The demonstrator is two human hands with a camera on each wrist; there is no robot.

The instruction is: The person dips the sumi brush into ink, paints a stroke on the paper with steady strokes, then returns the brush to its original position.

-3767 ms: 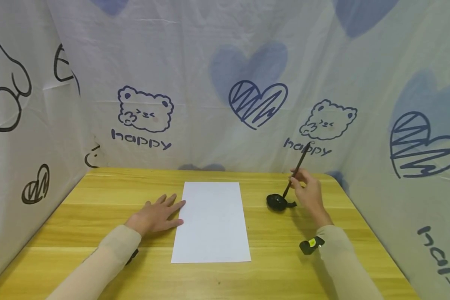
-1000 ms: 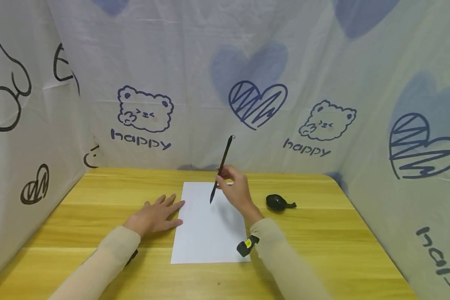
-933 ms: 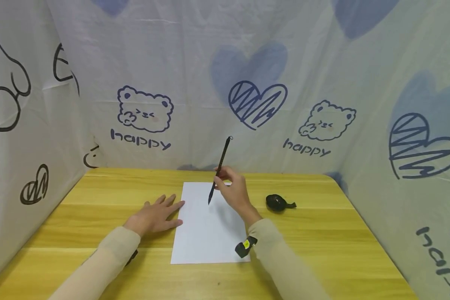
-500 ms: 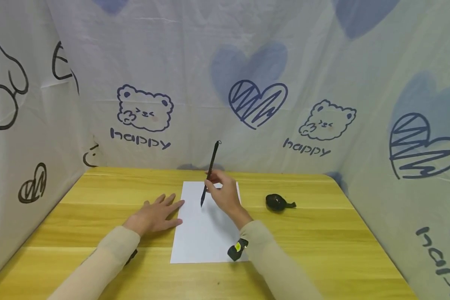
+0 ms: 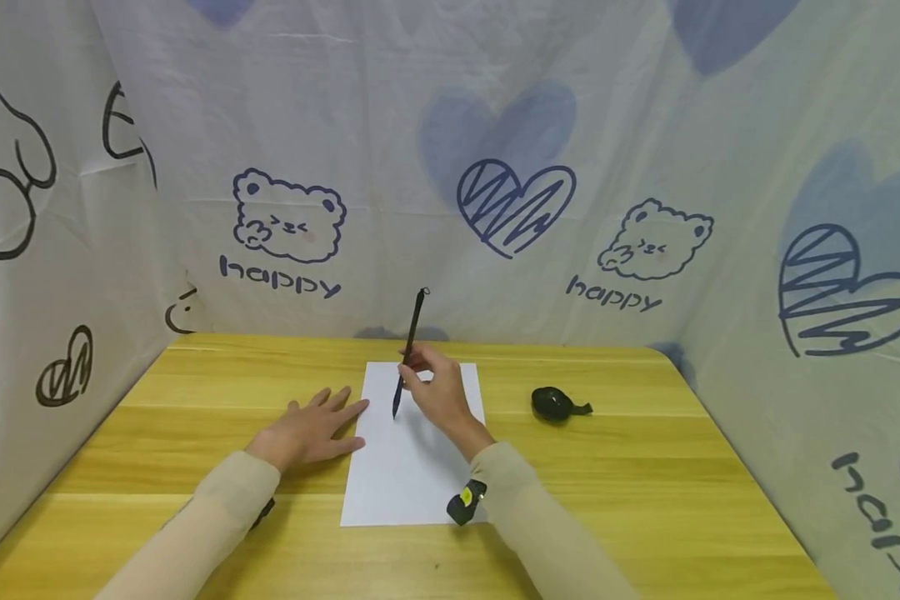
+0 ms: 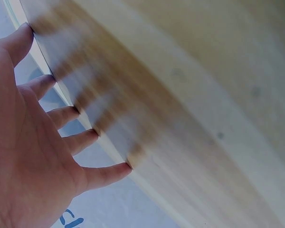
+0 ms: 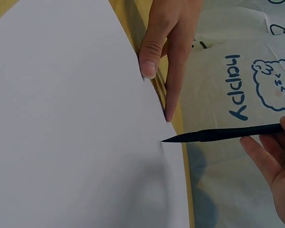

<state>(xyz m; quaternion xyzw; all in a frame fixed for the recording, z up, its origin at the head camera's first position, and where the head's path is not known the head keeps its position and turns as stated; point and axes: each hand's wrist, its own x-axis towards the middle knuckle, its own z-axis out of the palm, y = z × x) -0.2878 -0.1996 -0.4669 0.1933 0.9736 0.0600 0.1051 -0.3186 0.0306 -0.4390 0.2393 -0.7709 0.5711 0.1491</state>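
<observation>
My right hand (image 5: pixel 438 392) pinches a slim black calligraphy brush (image 5: pixel 414 329) between thumb and fingers, the brush nearly upright with its tip down. In the right wrist view the pointed tip of the brush (image 7: pixel 204 136) is at the paper's surface or just over it; I cannot tell which. The white sheet of paper (image 5: pixel 412 483) lies lengthwise before me, with no mark visible on it. My left hand (image 5: pixel 307 429) lies flat with fingers spread, its thumb and index fingertip on the paper's left edge. In the left wrist view the left hand (image 6: pixel 33 142) presses its fingertips down.
A small black dish with a short handle (image 5: pixel 551 405), dark and glossy inside, stands right of the paper on the yellow wooden table (image 5: pixel 645 500). A pale printed curtain (image 5: pixel 405 192) closes off the back and both sides.
My right hand first had the brush at the black dish, then carried it left over the paper. In the last second it moved further left and slightly lower. The left hand stays in place.
</observation>
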